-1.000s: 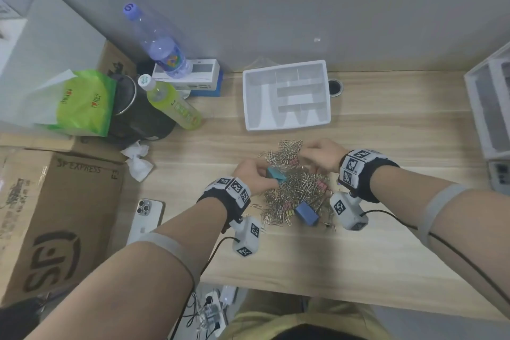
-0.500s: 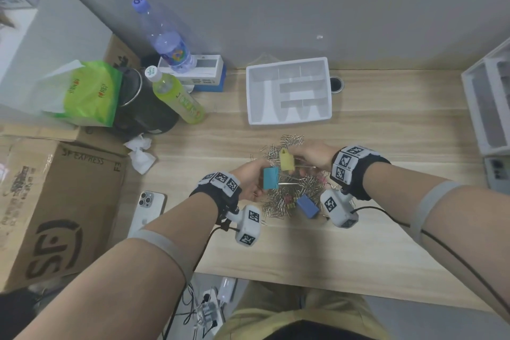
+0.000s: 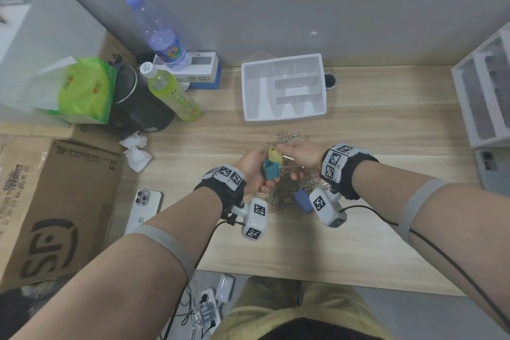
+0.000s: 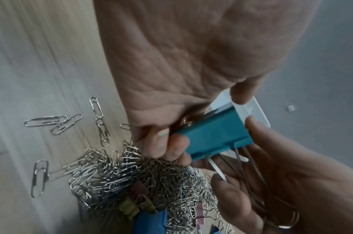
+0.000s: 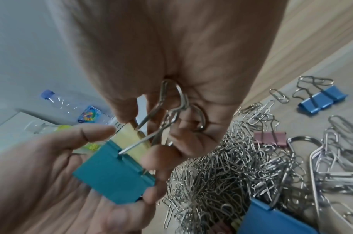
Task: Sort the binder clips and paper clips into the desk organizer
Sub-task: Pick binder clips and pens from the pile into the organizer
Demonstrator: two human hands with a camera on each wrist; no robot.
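Above the pile of paper clips [image 3: 287, 192], my left hand [image 3: 259, 175] grips the body of a teal binder clip [image 3: 271, 170] [image 4: 213, 134] [image 5: 113, 178]. Right behind it, touching it, is a yellow binder clip [image 3: 276, 155] [image 5: 131, 139]. My right hand [image 3: 291, 159] pinches that clip's wire handles [image 5: 171, 110], and the teal clip's wires also run into its fingers. More binder clips lie in the pile: a big blue one [image 3: 302, 199] [image 5: 271, 221], a smaller blue one [image 5: 321, 101] and a pink one [image 5: 270, 138]. The white desk organizer [image 3: 244, 91] stands behind the pile.
At the left stand two bottles [image 3: 174, 96], a black pot [image 3: 138, 107], a green bag [image 3: 82, 88] and a cardboard box [image 3: 55, 201]. A phone [image 3: 143, 210] and crumpled tissue [image 3: 135, 152] lie on the desk. A white tray [image 3: 483, 96] sits at the right edge.
Both hands have lifted off the pile, the left with the teal clip, the right with the yellow one. The two clips have come together above the pile.
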